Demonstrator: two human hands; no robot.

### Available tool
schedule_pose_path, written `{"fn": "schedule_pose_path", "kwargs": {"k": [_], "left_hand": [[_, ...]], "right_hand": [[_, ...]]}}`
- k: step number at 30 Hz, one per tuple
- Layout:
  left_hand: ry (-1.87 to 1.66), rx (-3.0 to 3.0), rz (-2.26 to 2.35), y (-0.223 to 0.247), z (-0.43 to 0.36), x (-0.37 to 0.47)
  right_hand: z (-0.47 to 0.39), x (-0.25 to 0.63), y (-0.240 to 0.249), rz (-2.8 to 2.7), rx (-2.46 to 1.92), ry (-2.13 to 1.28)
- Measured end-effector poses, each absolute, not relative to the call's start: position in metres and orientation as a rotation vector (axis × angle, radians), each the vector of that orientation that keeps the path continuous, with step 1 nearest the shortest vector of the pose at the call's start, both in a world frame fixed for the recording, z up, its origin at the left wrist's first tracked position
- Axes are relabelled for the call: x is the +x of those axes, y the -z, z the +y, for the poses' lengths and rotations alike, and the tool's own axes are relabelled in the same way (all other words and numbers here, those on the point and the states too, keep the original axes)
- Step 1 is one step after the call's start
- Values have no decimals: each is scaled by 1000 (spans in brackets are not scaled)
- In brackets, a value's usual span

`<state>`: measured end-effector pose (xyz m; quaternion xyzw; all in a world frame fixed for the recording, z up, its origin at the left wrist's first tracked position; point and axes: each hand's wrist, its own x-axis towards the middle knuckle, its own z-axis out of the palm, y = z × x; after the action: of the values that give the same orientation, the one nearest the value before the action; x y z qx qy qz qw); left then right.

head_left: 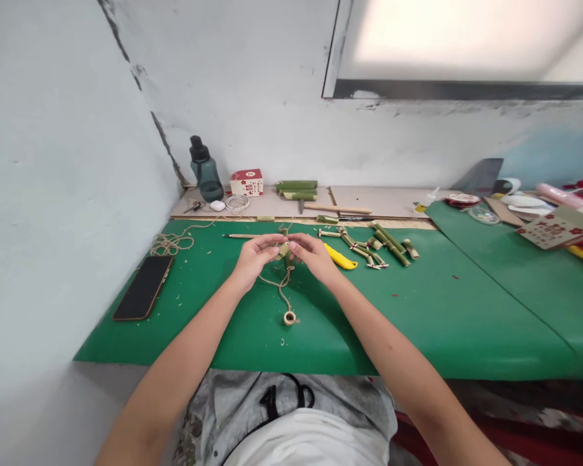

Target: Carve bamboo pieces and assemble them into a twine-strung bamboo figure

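My left hand [258,257] and my right hand [312,256] meet over the green mat, fingers closed on a small pale-green bamboo piece [284,249] between their fingertips. Under and just beyond it is a darker bamboo piece [289,262], partly hidden by the fingers. A thin brown cord [282,292] runs from there toward me, ending at a small bamboo ring [289,318] that lies on the mat. Right beside my right hand is a yellow-handled tool [340,257]; a pencil [240,235] lies behind my left hand.
A phone [143,288] and coiled cord [171,243] lie left. Behind stand a bottle [207,171] and red-white box [247,183], near bamboo sections [296,189] and a hammer [337,208]. Tied bamboo pieces [357,246] lie right; a patterned box [558,228] is farther right.
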<state>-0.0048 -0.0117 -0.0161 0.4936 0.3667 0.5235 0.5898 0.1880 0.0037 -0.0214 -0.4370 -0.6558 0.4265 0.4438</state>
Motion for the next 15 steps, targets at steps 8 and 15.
{"fn": "schedule_pose_path", "kwargs": {"k": [8,15], "left_hand": [[-1317,1389,884,24,-9,1],[-1363,1624,990,27,-13,4]], "right_hand": [[0,179,27,-1386,-941,-1328],[-2,173,28,-1271,-1001,-1358]]}}
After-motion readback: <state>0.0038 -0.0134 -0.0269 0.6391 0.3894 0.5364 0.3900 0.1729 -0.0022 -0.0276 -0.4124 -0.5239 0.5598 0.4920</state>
